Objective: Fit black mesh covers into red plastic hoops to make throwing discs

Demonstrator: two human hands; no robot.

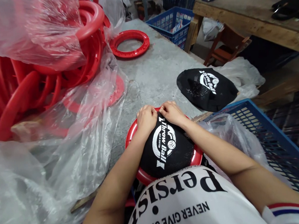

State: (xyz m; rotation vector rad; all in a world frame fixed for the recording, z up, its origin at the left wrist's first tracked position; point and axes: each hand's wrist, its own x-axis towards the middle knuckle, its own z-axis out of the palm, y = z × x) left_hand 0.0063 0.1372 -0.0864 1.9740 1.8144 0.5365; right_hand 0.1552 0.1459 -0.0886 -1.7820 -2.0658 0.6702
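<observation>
A black mesh fabric disc [177, 147] printed "Throw Ball" lies over a red plastic ring [197, 156], close against my body. The ring's rim shows on the left, right and near sides of the fabric. My left hand [147, 118] is closed at the far edge, its curled fingers on the fabric and rim. Beside it, my right hand [171, 113] pinches the same far edge of the fabric. Both sets of fingertips are partly hidden. A second black printed disc [201, 92] lies flat to the right, beyond my right forearm.
Many red rings [92, 21] are heaped at the left in clear plastic bags [74, 162]. One loose red ring [142, 49] rests on the grey tabletop [159, 71]. A blue crate [254, 109] stands at my right, another blue crate [157, 23] behind the table, near a wooden chair [223, 44].
</observation>
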